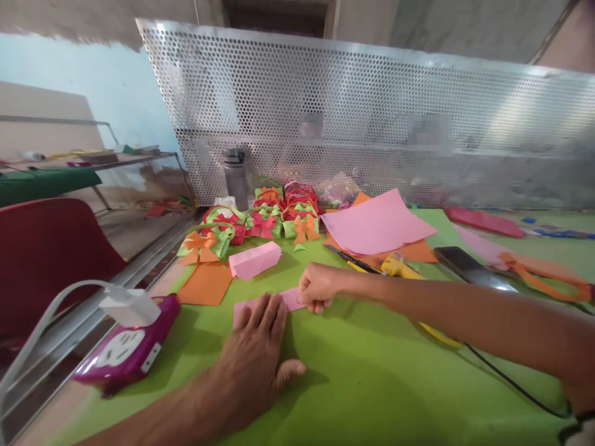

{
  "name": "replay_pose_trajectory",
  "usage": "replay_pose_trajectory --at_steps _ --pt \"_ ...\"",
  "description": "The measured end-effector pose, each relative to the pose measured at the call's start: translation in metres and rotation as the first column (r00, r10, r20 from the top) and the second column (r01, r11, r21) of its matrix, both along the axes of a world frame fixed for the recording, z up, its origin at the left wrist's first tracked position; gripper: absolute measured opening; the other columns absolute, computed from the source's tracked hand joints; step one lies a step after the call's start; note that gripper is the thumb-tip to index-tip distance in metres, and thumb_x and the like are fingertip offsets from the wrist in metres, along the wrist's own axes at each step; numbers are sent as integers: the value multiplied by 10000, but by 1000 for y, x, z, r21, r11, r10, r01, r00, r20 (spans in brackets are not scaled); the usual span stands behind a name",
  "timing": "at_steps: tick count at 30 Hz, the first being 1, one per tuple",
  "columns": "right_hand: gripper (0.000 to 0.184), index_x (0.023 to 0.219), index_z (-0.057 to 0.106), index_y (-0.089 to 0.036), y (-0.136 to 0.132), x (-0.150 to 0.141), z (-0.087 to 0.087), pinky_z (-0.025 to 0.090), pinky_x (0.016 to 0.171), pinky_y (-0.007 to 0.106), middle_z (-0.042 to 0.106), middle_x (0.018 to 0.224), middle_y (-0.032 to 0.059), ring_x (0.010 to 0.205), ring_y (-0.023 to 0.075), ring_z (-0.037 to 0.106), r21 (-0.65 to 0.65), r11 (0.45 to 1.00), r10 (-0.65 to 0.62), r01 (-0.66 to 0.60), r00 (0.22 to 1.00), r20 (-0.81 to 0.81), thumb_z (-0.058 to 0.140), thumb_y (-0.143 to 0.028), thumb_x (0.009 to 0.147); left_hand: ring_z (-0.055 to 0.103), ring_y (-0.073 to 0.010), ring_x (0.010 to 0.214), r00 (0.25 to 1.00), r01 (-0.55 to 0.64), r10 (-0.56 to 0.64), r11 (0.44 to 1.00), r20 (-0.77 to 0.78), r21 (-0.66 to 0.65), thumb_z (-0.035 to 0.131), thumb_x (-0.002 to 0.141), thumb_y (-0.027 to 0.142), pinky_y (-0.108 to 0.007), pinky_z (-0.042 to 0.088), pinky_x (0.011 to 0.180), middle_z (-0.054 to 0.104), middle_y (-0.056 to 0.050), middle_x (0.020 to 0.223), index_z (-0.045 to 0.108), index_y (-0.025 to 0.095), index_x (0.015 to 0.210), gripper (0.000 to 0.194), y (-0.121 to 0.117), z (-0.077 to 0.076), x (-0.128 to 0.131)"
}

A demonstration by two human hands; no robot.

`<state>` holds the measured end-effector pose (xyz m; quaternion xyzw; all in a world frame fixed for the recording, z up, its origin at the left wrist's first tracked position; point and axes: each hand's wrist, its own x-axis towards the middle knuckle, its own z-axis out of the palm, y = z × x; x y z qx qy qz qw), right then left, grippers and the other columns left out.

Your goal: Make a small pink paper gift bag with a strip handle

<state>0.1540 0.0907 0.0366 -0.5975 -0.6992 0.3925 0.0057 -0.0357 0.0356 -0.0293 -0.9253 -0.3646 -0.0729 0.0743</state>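
Observation:
A narrow strip of pink paper [291, 300] lies on the green tabletop [353, 384]. My left hand [255, 353] rests flat across its left part, fingers stretched forward and thumb out to the side. At the strip's right end, my right hand [318, 287] is curled with the fingertips closed on the paper. Just beyond the strip stands a folded pink paper box [255, 259]. Beside that box lies an orange paper piece [204, 285]. How much of the strip runs under my left hand is hidden.
Small paper bags with bows [263, 223] cluster at the back, near a grey bottle [236, 179]. Pink sheets [379, 223], a utility knife [351, 257], a yellow glue gun [397, 266] and a phone [469, 266] lie right. A purple power strip [134, 347] sits left.

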Motion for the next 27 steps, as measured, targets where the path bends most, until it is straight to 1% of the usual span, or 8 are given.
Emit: replay_pose_trajectory --at_steps 3,8,14,17,20,23,25,27 --pt "187 483 511 -157 10 -8 -5 353 384 150 516 410 -52 377 53 476 -60 998 -5 6 1000 30 572 -194 656 258 -395 1296 1000 -18 18 999 0 46 311 803 667 -563 278 987 312 -219 1410 317 57 1366 830 -1 -8 -1" --pt "228 436 492 -165 14 -13 -9 292 345 178 458 367 -65 341 52 394 -78 997 31 -24 995 91 648 -263 571 297 -411 1271 1000 3 -3 995 -2 102 294 797 680 -579 301 956 341 -240 1387 332 28 1351 856 -2 -8 -1" --pt "268 421 452 -173 15 -15 -4 250 335 198 419 354 -75 323 46 334 -138 990 16 6 987 159 666 -265 554 310 -427 1257 1000 16 -18 985 10 173 300 769 712 -578 315 927 366 -259 1364 364 15 1323 893 0 -11 -2" --pt "277 451 469 -163 18 -12 -5 263 350 196 437 391 -72 343 42 342 -170 985 15 16 984 179 693 -269 573 337 -419 1242 999 40 -43 975 10 220 306 769 710 -557 317 923 385 -254 1353 363 22 1321 884 1 -13 -4" --pt "245 584 557 -132 21 -1 -10 355 408 200 528 529 -40 425 61 441 -204 979 33 13 975 219 697 -320 655 371 -407 1223 998 61 -64 963 5 263 303 775 705 -535 316 917 413 -252 1335 374 23 1308 868 2 -14 -5" --pt "241 935 594 -125 21 13 -11 497 618 290 615 885 35 710 131 588 -262 965 64 5 965 255 576 -338 824 380 -402 1218 998 59 -66 952 12 301 301 769 713 -524 299 923 423 -252 1328 378 17 1300 878 2 -15 -6" --pt "289 1107 534 -153 20 20 -8 501 749 375 572 1085 67 895 175 584 -301 954 77 8 960 271 516 -321 872 394 -398 1207 997 61 -71 943 19 328 305 760 723 -515 295 922 435 -253 1319 384 17 1294 889 2 -15 -6" --pt "317 1147 515 -161 19 25 -4 491 787 404 548 1143 77 951 197 570 -324 946 78 18 956 281 520 -316 870 414 -392 1191 996 65 -80 933 27 353 310 752 730 -502 297 919 454 -248 1305 407 24 1278 886 2 -14 -7"
